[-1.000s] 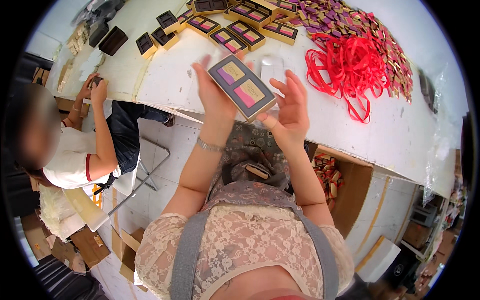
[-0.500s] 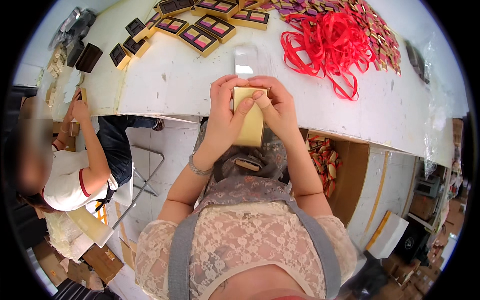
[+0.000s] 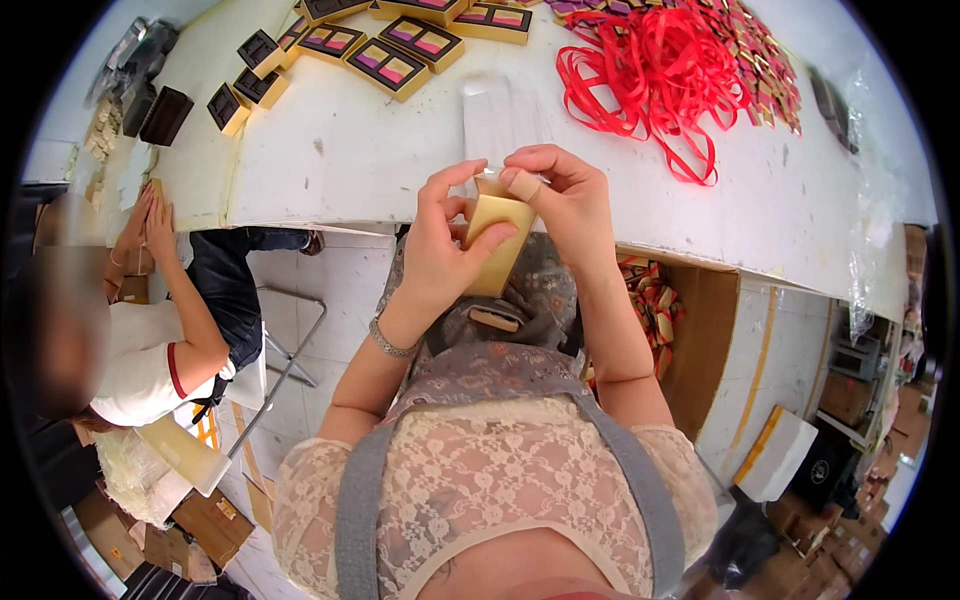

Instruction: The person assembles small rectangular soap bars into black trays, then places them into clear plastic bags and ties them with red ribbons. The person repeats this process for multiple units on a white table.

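A slim gold box [image 3: 503, 213] tilts over the table's front edge, its upper end pointing away from me. My left hand [image 3: 441, 240] is closed around its left side, with the thumb across the face. At the box's far end, my right hand [image 3: 572, 212] pinches at the edge, where a bit of clear film [image 3: 543, 180] shows by the fingertips. A tan strip wraps the right thumb. Just beyond, a clear plastic sheet or sleeve [image 3: 492, 112] lies on the white table [image 3: 345, 180].
Gold boxes with small wrapped pieces [image 3: 388, 66] stand at the far left-centre. Tangled red ribbon [image 3: 650, 80] and a heap of small pieces [image 3: 765, 85] lie far right. A carton [image 3: 695, 340] sits below the table. A person [image 3: 150, 360] works at left.
The gold box has tilted, its far end turning right. My right hand has moved off its face to the upper edge; the left keeps its grip.
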Demonstrator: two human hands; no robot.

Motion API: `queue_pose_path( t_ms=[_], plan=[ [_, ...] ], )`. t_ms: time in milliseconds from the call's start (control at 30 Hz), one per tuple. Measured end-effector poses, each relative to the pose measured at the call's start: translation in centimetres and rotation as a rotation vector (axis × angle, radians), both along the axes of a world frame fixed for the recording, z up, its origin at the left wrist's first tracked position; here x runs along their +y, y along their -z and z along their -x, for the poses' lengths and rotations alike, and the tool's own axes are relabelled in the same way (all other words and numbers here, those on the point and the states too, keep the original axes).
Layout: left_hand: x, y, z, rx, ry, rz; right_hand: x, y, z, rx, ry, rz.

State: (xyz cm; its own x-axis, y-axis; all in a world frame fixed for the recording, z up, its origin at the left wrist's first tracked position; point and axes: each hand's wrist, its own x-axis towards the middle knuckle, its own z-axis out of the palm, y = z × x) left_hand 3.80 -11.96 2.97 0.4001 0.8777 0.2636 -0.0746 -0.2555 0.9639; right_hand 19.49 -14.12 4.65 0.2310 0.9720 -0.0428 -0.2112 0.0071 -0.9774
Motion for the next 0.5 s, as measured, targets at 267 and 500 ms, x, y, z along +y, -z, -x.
queue_pose_path(
  t_ms=[267, 500],
  plan=[
    [0.3, -0.8, 1.1, 0.312, 0.044, -0.19, -2.6, -0.2, -1.1, 0.04, -0.138, -0.061],
    [0.7, -1.5, -0.3, 0.16, 0.147, 0.0, -2.6, -0.4, -1.7, 0.074, -0.063, 0.071]
  ],
)
